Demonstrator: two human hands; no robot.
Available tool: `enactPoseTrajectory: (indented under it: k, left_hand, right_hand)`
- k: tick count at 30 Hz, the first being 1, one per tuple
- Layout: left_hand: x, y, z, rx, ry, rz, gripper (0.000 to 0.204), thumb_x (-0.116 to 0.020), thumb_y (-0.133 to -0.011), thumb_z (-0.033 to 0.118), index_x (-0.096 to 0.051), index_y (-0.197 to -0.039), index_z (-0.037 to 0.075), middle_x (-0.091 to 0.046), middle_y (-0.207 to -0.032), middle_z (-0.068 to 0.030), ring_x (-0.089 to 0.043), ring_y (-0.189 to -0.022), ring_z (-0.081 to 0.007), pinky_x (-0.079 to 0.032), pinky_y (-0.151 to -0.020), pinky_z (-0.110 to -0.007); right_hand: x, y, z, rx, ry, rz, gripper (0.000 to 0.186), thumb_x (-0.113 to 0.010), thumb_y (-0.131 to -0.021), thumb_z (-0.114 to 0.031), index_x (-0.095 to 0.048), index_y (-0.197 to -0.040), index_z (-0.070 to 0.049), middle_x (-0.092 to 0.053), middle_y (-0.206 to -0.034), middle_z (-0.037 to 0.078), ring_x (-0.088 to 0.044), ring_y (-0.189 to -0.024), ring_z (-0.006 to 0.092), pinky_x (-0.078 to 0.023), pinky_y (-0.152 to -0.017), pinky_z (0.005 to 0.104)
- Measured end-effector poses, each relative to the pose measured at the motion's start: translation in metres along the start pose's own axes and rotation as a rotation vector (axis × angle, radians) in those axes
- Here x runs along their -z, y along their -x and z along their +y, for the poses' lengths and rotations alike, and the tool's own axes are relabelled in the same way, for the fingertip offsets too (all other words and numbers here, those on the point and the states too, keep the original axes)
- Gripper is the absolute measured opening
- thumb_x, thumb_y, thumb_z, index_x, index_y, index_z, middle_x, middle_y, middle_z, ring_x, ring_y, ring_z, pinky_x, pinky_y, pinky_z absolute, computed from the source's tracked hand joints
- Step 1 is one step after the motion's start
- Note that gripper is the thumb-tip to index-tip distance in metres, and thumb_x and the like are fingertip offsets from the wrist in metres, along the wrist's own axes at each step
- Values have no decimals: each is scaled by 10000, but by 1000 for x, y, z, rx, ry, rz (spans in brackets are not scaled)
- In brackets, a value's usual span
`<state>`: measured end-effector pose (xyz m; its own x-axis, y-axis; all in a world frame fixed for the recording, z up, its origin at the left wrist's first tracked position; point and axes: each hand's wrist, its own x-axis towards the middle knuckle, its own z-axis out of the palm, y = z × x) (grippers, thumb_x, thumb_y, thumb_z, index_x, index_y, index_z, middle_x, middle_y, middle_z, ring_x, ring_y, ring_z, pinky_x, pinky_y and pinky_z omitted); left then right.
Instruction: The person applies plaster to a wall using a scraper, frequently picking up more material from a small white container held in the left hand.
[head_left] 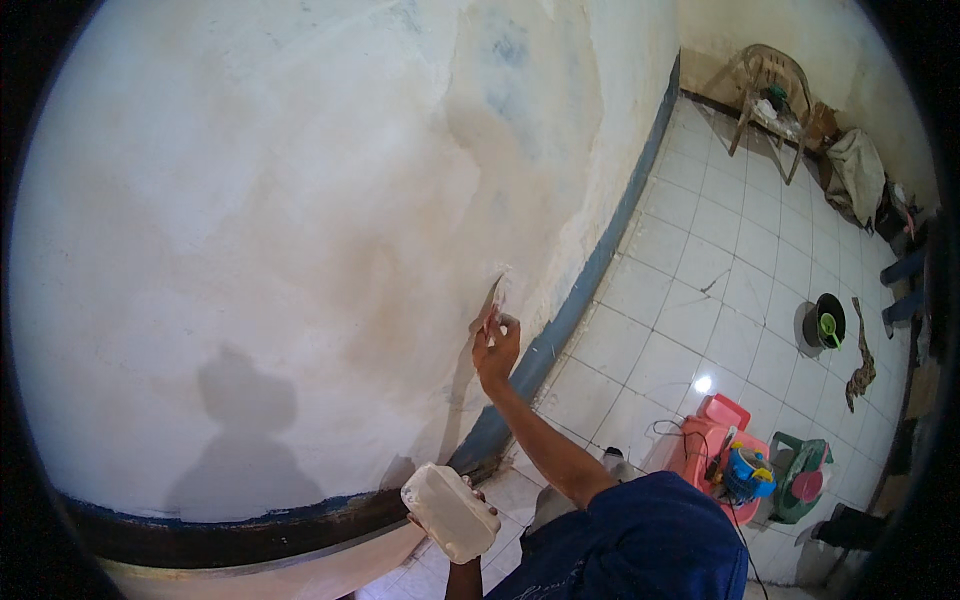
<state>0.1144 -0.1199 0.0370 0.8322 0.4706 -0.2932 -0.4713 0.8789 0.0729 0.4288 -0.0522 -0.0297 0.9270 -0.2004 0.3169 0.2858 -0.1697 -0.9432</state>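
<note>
My right hand [497,348] grips a putty knife [498,305] with white paste on it, its blade against the patchy white and beige wall [300,200] in the middle of the view. My left hand [476,492] holds a pale rectangular plastic container [445,510] at the bottom centre, with fingertips showing at its right edge and the rest mostly hidden under it. The container is below my right hand, close to the wall's dark lower band.
Right of the wall's blue band [605,270] is a tiled floor [730,230]. At the lower right are pink [700,450] and green [800,470] stools with a blue tool and cable. A black bucket [823,315], a cloth [860,370], a cluttered chair [770,100] and sacks [855,170] lie farther right.
</note>
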Motion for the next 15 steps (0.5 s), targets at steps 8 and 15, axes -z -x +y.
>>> enactPoseTrajectory:
  k: [8, 15]
  left_hand:
    - [-4, 0, -4, -1, 18, -5, 1000, -525, -715, 824, -303, -1463, 198, -399, -1395, -208, -460, -1160, -496, -399, -856, -729]
    - [-2, 1, -5, -6, -2, 48, 1004, -525, -704, 835, -314, -1459, 208, -421, -1386, -190, -462, -1164, -486, -403, -852, -718]
  right_hand:
    - [24, 24, -40, 54, -14, -171, 381, -650, -721, -21, -669, -1101, -43, -570, -978, 142, -565, -918, 323, -499, -725, 393]
    - [70, 89, -41, 274, -195, -378, 316, -641, -745, 3, -683, -1053, -55, -587, -966, 149, -574, -856, 309, -497, -767, 391]
